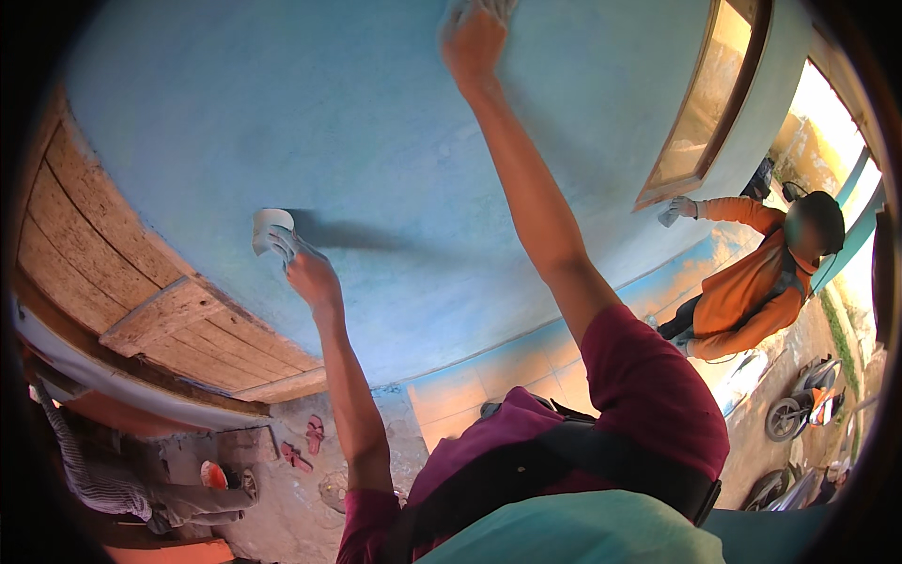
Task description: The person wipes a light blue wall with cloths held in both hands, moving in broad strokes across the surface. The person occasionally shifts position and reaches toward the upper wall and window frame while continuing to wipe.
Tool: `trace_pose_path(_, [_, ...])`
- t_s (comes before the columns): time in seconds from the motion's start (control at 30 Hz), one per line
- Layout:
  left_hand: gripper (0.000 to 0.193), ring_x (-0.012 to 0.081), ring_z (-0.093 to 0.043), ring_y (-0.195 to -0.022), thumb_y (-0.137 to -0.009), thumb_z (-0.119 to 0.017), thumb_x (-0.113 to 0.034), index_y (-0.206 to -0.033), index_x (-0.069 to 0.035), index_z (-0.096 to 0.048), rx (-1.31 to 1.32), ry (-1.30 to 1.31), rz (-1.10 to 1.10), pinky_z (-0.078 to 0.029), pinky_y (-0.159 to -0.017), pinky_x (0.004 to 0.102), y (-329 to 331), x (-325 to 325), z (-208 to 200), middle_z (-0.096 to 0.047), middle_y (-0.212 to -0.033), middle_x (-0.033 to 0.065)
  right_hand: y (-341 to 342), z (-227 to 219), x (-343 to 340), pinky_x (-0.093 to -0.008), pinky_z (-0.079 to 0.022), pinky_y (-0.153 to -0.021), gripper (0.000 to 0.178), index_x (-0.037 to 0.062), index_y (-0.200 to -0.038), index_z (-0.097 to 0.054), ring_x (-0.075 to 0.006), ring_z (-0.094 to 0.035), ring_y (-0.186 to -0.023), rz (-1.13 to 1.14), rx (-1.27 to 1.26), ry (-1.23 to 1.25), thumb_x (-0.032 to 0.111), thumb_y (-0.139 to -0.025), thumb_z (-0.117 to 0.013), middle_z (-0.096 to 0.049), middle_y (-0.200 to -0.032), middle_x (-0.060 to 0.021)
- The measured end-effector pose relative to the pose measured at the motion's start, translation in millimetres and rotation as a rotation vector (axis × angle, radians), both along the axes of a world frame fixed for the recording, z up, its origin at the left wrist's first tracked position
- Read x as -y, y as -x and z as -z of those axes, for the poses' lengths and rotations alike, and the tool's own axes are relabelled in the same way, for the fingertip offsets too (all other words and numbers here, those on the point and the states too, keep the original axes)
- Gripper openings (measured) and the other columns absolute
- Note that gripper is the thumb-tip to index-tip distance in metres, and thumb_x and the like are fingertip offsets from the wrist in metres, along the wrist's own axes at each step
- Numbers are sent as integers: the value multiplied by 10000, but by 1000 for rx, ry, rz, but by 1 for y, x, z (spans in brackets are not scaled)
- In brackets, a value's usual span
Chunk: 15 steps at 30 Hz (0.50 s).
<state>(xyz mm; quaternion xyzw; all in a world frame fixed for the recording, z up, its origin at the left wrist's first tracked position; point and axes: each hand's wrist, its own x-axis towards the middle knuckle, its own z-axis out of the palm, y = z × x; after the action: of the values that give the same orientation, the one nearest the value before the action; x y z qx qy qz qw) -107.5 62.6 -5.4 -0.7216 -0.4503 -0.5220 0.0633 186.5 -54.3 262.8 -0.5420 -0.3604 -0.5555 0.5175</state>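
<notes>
My left hand (305, 267), with a pale glove over its fingers, grips a small white curved piece (271, 222) that looks like a bent sheet or a cup; its exact kind does not show. It is close to the light blue wall (395, 141), which carries a long shadow beside it. High up at the top edge of the view, my right hand (475, 39) reaches to the same wall. Its gloved fingers are blurred and partly cut off, so whether they hold anything is hidden.
A wooden plank door (141, 273) borders the wall at left. At right, a person in orange (752, 287) works by a framed window (700, 103). Tiles (460, 399) run along the wall's foot. Pink sandals (315, 434), another person (160, 493) and motorbikes (799, 404) are below.
</notes>
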Motion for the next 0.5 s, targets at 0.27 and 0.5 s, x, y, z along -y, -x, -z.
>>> trace_pose_path(0.27, [211, 486, -677, -719, -971, -525, -53, -1061, 89, -653, -6, 30, 23, -544, -627, 550, 18, 12, -8, -659, -740, 316, 59, 68, 1, -437, -396, -1162, 493, 257, -1419, -580, -296, -481, -1385, -132, 331, 387, 114, -947, -585, -572, -1439, -13])
trace_pose_path(0.5, [260, 491, -678, -750, -926, -539, 9, -1154, 104, -621, 40, -229, -27, -548, -683, 553, 2, 1, -4, -665, -756, 308, -27, -12, 23, -463, -373, -1151, 464, 139, -1501, -502, -412, -366, -1461, -73, -283, 23, 137, -1037, -489, -490, -1528, -175])
